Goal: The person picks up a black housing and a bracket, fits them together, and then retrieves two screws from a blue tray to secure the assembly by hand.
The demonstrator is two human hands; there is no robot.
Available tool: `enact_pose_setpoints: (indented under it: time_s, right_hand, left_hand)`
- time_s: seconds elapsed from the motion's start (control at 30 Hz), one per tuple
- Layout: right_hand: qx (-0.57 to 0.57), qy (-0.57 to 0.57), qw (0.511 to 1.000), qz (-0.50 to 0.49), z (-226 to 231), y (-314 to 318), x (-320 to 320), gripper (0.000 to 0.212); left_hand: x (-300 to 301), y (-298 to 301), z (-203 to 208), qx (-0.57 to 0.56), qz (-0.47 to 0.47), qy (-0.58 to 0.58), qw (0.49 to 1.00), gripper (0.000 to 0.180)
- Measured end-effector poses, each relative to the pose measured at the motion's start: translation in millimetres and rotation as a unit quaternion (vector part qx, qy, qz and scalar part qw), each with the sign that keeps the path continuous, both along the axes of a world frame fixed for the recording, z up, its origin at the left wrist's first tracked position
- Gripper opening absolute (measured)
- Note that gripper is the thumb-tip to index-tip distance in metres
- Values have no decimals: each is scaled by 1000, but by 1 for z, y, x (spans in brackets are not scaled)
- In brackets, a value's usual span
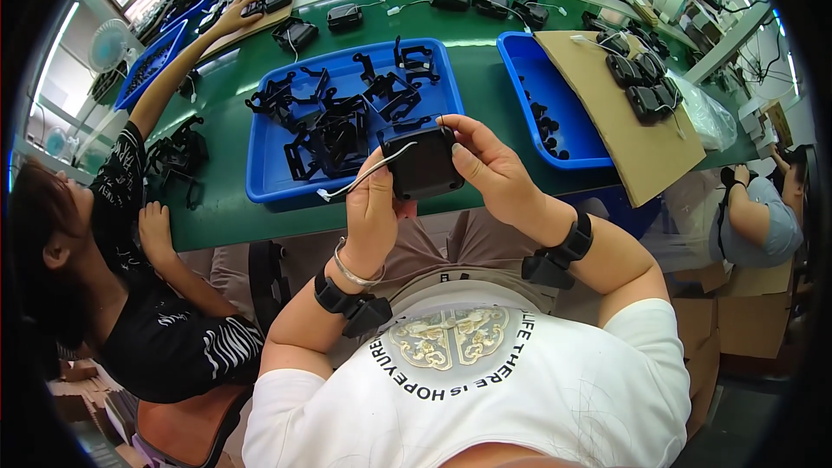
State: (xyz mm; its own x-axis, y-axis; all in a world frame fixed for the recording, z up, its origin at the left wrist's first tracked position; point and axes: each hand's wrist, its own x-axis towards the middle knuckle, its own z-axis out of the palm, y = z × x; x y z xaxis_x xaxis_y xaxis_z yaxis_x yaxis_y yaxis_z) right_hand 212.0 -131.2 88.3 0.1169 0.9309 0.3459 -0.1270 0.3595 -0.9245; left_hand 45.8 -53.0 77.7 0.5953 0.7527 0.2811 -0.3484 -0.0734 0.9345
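A black box-shaped plastic unit (425, 165) is held up between my two hands, just past the table's near edge. My left hand (373, 215) grips its left side, fingers partly hidden beneath. A thin white cable (379, 166) runs from the unit over that hand to a small white plug. My right hand (496, 169) holds the right side, with the thumb on the face and the index finger along the top corner. Right behind the unit lies a blue tray (260, 175) of black plastic brackets (338, 134).
A second blue tray (511, 61) with small black parts stands to the right, partly under a cardboard sheet (598, 113) bearing black units. More units line the far side of the green table (225, 234). On the left, a co-worker's hand (236, 16) reaches toward stacked units.
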Motion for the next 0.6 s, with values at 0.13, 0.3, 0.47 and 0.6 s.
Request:
enact_pose_setpoints:
  time_s: [0.13,0.3,0.47,0.6]
  right_hand:
    - [-1,-6,1000,7,6,1,0,39]
    - [-4,10,999,39,12,4,7,37]
    - [-12,-95,995,32,36,9,14,35]
    - [-47,4,998,32,68,35,44,35]
  left_hand:
    - [0,-2,5,3,2,-13,1000,42]
    - [-1,-3,9,2,11,-14,1000,42]
    - [-2,-7,21,23,-16,-9,1000,44]
    - [5,-23,29,-2,16,-93,996,36]
